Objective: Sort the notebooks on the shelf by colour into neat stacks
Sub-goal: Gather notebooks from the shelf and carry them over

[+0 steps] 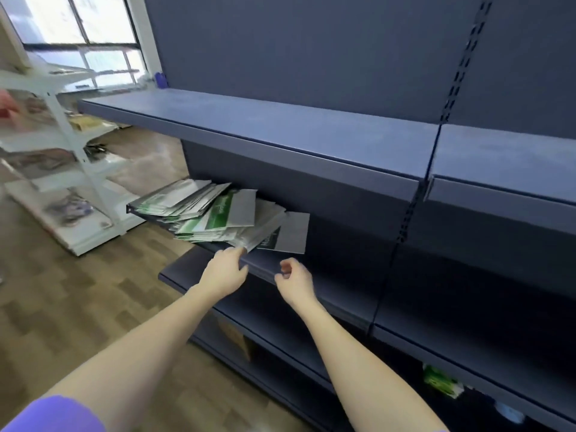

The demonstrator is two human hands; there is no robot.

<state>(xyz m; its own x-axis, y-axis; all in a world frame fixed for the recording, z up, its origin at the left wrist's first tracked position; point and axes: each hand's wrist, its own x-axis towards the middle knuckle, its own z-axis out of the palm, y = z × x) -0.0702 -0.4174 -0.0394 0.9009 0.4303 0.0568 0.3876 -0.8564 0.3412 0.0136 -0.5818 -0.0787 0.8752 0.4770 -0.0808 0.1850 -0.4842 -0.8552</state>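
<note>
1. Dark blue shelving unit (pixel 311 57) fills the view — slotted upright (pixel 461 57) in its back panel.
2. Left of it: window (pixel 78 26), bright daylight.
3. Below the window — white rack (pixel 71 157).
4. Wood-pattern floor (pixel 62 307) beneath.

**What you cannot make out from here**

Your left hand (pixel 225 269) reaches the near corner of the notebooks (pixel 218 213), but its fingertips blur into the paper, so you cannot tell whether they pinch a cover or only touch it. The lower notebooks are buried under the top ones; their colours and number stay hidden. The dark print on the grey notebook (pixel 291 232) is too smeared to read. The upper shelf (pixel 280 145) hides the back of the pile. The white rack (pixel 62 135) at the left is blurred, its goods unreadable. A green packet (pixel 439 381) low on the right is half hidden. Your purple sleeve (pixel 56 414) is cut off by the bottom edge.
</note>
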